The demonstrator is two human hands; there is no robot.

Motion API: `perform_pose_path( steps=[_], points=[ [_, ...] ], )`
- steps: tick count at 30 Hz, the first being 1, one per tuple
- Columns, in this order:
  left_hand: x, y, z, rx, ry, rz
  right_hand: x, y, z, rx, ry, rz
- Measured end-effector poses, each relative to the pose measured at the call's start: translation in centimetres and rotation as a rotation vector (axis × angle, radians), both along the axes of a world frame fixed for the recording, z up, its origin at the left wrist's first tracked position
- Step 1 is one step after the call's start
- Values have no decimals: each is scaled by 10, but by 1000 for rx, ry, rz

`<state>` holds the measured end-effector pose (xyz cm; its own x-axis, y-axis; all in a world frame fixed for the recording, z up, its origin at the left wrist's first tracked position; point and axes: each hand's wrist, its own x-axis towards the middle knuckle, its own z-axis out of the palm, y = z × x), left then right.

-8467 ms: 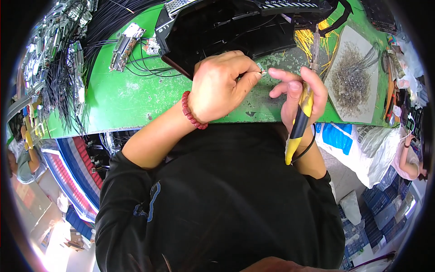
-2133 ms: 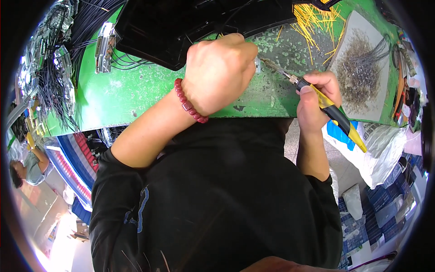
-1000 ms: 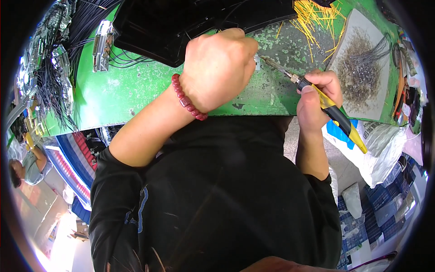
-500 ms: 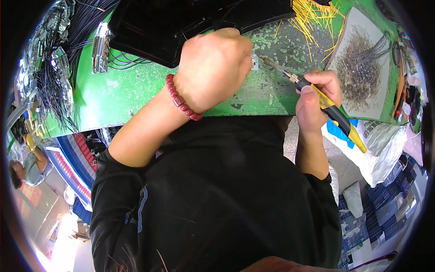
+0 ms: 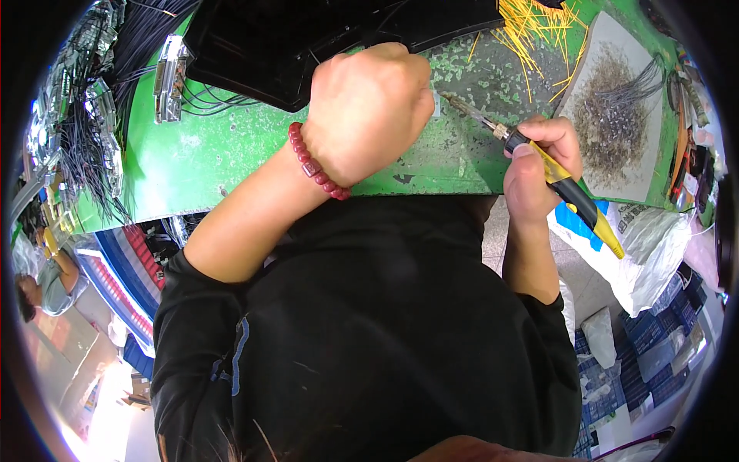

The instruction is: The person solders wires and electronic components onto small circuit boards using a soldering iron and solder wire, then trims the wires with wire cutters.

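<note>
My right hand [image 5: 541, 158] grips a yellow-and-black soldering iron [image 5: 568, 186] like a pen. Its metal tip slants up and left over the green table [image 5: 462, 173] and ends close to my left hand [image 5: 372, 108]. That left hand is closed, with the back of it up and a red bead bracelet [image 5: 312, 168] round the wrist. A small pale piece [image 5: 437, 105] shows beside its knuckles, near the iron's tip. My left fingertips are hidden beneath the hand, so what they hold cannot be made out.
Behind my left hand stands a black tray [image 5: 254, 58]. Clear plastic parts with black wires [image 5: 104, 123] pile up at the left. Yellow wires [image 5: 531, 35] lie at the back right. A pale board [image 5: 627, 173] bears dark crumbs and thin wires. Another person [image 5: 58, 281] is at far left.
My left hand has turned slightly and shifted a little to the right, covering more of the pale piece. My right hand and the soldering iron have hardly moved.
</note>
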<state>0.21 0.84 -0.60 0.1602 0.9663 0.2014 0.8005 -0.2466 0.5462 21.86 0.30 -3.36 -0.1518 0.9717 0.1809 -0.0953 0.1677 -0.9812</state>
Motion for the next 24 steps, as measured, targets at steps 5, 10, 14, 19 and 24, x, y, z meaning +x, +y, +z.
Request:
perform_pose_path(
  steps=[5,10,14,19,24],
  points=[
    [0,0,-1,-13,-20,2,-1,-1,2,-40,-26,21],
    [0,1,-2,-12,-26,0,-2,0,1,-25,-48,28],
    [-1,1,-1,-17,-22,-7,-2,1,3,-39,-72,28],
    [0,1,-1,-9,-31,-8,0,-1,-1,0,22,-16],
    [-1,0,-2,-6,-10,-6,-2,0,-2,-14,52,2]
  ],
)
